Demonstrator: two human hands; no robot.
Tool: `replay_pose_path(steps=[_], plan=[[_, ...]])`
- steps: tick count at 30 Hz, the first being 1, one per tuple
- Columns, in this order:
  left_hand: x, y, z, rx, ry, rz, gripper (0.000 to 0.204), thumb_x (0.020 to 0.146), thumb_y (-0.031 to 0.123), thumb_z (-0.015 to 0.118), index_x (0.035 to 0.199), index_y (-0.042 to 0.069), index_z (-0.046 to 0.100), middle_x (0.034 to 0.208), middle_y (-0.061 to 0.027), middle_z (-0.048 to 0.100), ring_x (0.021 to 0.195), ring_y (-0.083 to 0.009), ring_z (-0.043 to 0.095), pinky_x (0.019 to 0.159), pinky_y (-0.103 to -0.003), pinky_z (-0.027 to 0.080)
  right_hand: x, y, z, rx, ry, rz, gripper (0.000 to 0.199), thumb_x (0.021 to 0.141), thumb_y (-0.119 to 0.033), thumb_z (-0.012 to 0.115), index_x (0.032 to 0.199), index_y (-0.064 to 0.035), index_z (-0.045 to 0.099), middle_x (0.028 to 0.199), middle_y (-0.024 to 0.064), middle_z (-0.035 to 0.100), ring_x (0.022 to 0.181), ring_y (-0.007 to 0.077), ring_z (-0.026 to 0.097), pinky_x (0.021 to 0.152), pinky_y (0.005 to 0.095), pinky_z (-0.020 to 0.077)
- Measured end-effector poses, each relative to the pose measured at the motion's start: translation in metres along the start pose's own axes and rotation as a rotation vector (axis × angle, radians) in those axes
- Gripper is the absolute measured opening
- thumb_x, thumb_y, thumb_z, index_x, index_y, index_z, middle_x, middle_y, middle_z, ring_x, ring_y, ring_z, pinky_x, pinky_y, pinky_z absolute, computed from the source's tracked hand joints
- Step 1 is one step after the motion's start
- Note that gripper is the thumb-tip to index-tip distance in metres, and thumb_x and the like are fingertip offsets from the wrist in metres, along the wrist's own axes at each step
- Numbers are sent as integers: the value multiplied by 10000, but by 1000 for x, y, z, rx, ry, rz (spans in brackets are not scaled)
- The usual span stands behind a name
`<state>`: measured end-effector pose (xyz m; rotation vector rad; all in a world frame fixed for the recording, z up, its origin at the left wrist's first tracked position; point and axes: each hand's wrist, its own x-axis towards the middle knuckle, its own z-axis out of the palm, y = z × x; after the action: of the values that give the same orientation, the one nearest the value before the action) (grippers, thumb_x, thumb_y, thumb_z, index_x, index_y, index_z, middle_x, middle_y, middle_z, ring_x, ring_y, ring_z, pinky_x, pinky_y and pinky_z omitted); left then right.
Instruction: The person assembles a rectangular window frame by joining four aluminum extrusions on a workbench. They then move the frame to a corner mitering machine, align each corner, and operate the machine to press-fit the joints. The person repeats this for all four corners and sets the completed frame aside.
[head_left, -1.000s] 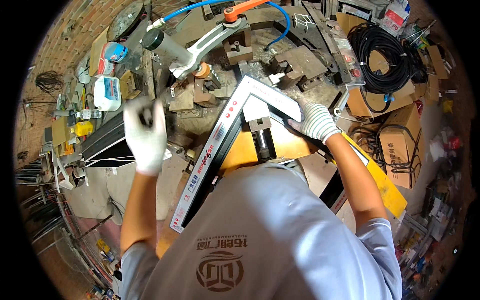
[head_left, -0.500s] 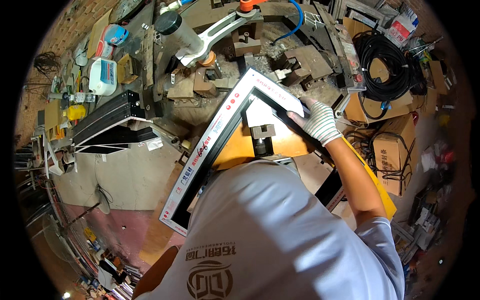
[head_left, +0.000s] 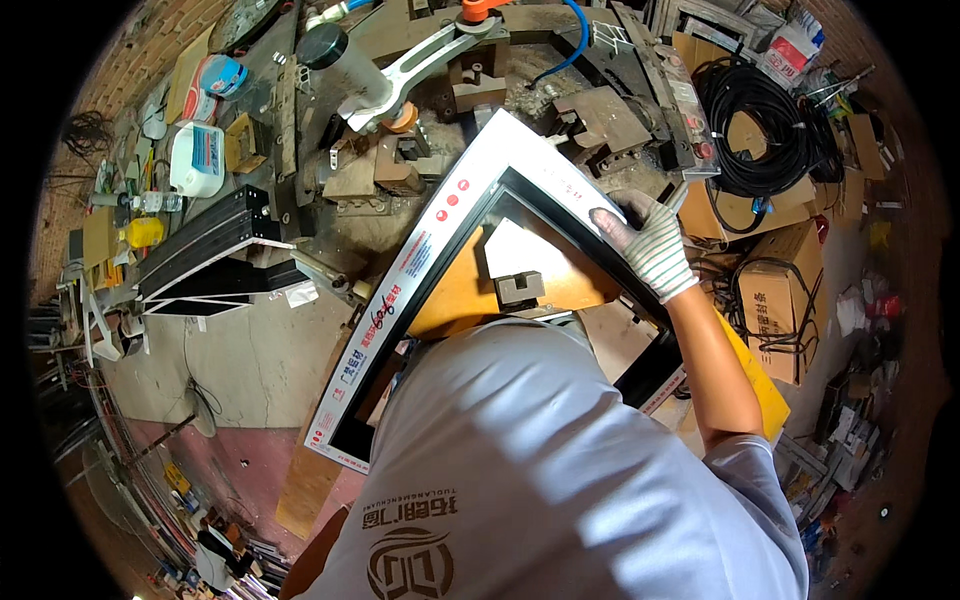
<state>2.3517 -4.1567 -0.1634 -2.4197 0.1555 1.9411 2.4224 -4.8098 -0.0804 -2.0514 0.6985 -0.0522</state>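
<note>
Cluttered workshop surroundings frame a metal-topped counter (head_left: 330,240) covered in dust, brackets and clamps. On it lies an L-shaped frame corner (head_left: 500,150) of pale aluminium profile with a black inner edge, its apex pointing away from the person. One leg runs from the apex toward the person's left and ends beyond the near counter edge; the other runs toward the right and passes under the right forearm.

Right hand (head_left: 650,245): gloved in white knit, resting on the right leg of the frame corner a short way from the apex. The fingers (head_left: 610,222) are curled over the profile's outer face, gripping it.

Left hand: not in view; its state cannot be told.

Inside the frame corner's angle sits an orange board (head_left: 560,285) carrying a small grey metal block (head_left: 520,288). Beyond the apex stands a clamp lever (head_left: 420,65) with an orange knob. Left of the frame corner lie stacked black profiles (head_left: 205,245). Right of it, a coil of black cable (head_left: 755,125) rests above cardboard boxes (head_left: 790,270).
</note>
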Motion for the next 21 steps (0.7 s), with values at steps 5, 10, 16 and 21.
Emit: replay_pose_path(steps=[5, 10, 16, 21], plan=[[-3, -1, -12, 39, -15, 3, 313, 1025, 311, 618, 1074, 19, 721, 999, -174, 750, 960, -319, 700, 850, -380, 554, -32, -7, -31, -133, 85, -94, 454, 870, -339, 828, 1120, 24, 723, 970, 190, 743, 916, 275, 720, 863, 378, 548], [-17, -2, -39, 110, -48, 32, 324, 1030, 318, 615, 1079, 16, 722, 1006, -169, 750, 958, -320, 698, 846, -381, 557, -87, -11, -51, -144, 162, 43, 379, 891, -286, 810, 1080, 26, 708, 983, 163, 737, 897, 240, 697, 826, 354, 549], [-81, 18, -166, 317, 7, 280, 337, 1037, 326, 612, 1086, 12, 723, 1015, -162, 751, 956, -320, 696, 842, -383, 560, -218, 74, -76, -39, 433, 234, 347, 1033, -331, 608, 917, -4, 618, 746, 0, 538, 697, 117, 468, 617, 304, 409], [-101, 89, -244, -420, 199, 411, 121, 993, 95, 678, 1059, 5, 724, 967, -92, 767, 858, -126, 676, 718, -315, 557, -333, 156, -56, 506, 698, 492, 406, 1044, -417, 586, 1092, -22, 668, 902, -24, 612, 800, 95, 534, 693, 264, 437]])
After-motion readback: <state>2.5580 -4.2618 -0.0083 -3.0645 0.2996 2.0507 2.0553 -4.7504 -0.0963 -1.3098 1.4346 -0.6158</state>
